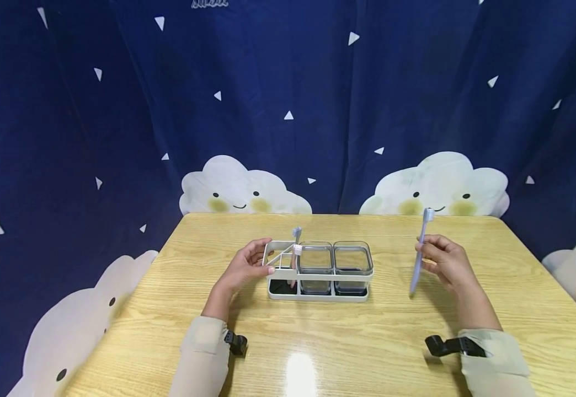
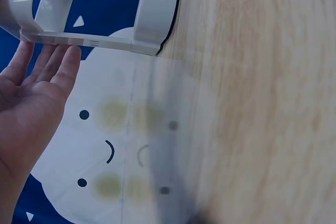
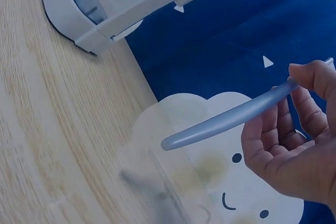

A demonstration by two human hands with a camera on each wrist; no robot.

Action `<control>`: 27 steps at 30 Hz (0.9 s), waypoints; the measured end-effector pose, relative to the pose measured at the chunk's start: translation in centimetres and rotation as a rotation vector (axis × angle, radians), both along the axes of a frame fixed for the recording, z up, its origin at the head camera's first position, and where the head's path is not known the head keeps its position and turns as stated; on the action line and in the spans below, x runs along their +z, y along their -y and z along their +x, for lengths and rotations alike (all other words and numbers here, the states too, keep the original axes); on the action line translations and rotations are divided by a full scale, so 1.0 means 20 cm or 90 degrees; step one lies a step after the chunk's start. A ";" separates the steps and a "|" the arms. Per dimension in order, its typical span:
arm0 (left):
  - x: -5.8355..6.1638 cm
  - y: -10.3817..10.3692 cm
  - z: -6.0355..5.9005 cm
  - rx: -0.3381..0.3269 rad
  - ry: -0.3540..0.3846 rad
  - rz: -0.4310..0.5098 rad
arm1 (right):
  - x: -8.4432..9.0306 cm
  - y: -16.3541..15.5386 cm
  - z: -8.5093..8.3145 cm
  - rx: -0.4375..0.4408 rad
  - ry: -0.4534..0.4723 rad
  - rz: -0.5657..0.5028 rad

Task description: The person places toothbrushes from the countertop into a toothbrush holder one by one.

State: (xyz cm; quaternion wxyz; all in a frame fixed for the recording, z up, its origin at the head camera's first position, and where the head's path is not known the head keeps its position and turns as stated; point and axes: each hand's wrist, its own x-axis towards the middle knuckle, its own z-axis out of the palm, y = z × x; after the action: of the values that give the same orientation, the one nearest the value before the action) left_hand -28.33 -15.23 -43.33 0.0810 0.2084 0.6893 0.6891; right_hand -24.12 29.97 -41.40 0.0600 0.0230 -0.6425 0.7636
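My left hand grips the left end of a white toothbrush holder, its thumb at the front rail and its fingers around the end. In the left wrist view the fingertips touch the frame of the holder. A toothbrush with a grey-blue head and another with a pale head stand in the divided left compartment. To the right, my right hand pinches a light purple toothbrush, bristles up and handle end down. The right wrist view shows its smooth handle jutting past the fingers.
Two clear square cups, a middle one and a right one, sit in the holder. Everything is over a light wooden table. Behind it hangs a dark blue curtain with white triangles and clouds.
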 end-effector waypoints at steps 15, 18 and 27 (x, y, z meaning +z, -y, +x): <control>0.06 -0.01 0.03 -0.006 0.010 -0.006 | 0.05 0.08 0.01 0.014 -0.041 0.031; 0.10 -0.02 0.06 -0.011 0.007 -0.005 | 0.07 0.10 0.01 0.010 -0.041 0.039; 0.05 -0.01 0.03 -0.017 0.018 0.010 | 0.12 0.15 0.02 0.001 -0.050 0.072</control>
State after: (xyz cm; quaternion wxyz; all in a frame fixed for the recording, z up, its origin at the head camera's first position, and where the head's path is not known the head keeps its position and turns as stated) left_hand -27.72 -15.11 -42.29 0.0983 0.2088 0.6795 0.6964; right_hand -23.71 27.02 -38.99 0.0833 0.0568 -0.6815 0.7248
